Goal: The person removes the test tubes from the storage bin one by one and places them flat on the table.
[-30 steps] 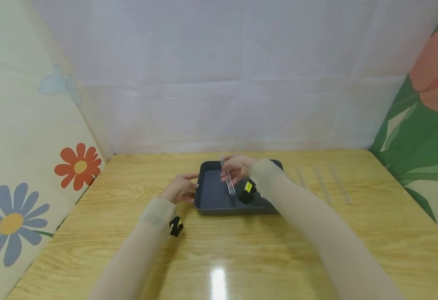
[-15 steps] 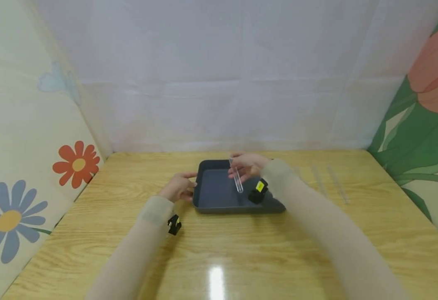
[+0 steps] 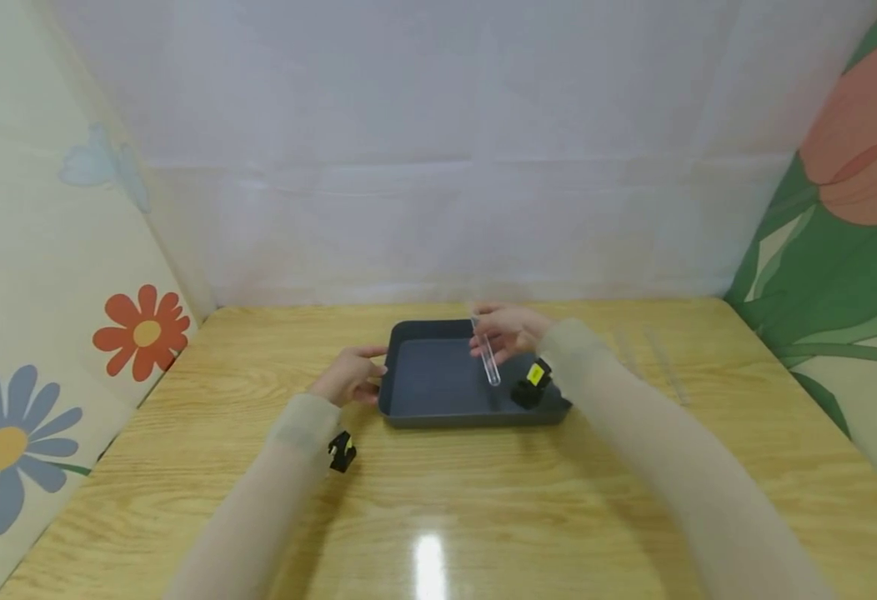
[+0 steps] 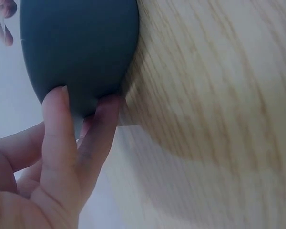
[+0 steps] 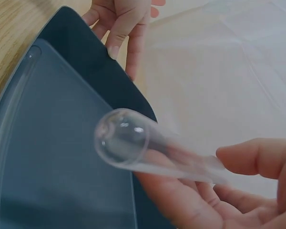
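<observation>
A dark grey rectangular tray [image 3: 438, 379] lies on the wooden table. At its left side my left hand [image 3: 348, 375] grips the edge; in the left wrist view its fingertips [image 4: 57, 102] touch the tray's outer wall [image 4: 81, 43]. Over the right half of the tray, my right hand [image 3: 509, 329] pinches a clear test tube [image 3: 490, 362] near its upper end. The tube slants, with its rounded end [image 5: 121, 138] down and above the tray floor. Along one tray wall runs a clear, tube-like shape [image 5: 16, 90]; I cannot tell whether it is another tube.
To the right of the tray, clear tubes [image 3: 666, 364] lie on the table [image 3: 378, 517], partly behind my right forearm [image 3: 633, 425]. A white cloth [image 3: 408, 208] hangs behind the table, with flower-printed cloths at the left and right.
My right hand has moved rightward over the tray, carrying the test tube. The left hand keeps its place at the tray's left side. The head view has shifted slightly.
</observation>
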### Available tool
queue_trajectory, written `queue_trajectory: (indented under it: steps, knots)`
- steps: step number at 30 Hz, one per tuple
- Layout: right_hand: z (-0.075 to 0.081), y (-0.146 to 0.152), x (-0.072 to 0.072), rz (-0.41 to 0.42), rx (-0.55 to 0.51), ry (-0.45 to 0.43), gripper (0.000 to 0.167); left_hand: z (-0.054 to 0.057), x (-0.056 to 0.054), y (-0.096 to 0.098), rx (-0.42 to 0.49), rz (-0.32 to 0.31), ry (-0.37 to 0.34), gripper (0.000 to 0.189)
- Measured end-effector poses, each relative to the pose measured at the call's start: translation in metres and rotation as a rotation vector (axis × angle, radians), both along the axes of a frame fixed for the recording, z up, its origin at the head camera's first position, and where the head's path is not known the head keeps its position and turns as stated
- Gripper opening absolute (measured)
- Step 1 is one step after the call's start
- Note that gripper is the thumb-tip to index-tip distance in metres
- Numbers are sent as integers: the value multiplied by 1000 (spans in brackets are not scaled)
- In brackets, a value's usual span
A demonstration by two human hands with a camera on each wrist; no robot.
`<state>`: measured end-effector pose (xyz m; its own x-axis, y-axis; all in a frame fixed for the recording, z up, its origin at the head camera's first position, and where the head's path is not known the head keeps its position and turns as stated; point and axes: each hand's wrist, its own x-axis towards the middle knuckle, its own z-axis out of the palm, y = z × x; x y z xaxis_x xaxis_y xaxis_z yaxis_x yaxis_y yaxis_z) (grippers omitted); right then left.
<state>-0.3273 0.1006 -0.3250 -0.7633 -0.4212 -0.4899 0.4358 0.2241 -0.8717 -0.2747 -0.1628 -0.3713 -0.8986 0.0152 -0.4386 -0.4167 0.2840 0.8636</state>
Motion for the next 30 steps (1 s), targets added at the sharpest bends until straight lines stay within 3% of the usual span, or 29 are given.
queue_trajectory:
  steps: [30]
  knots:
    - [-3, 48, 0, -32, -2, -1, 67, 1, 1, 1, 5, -10, -10, 53]
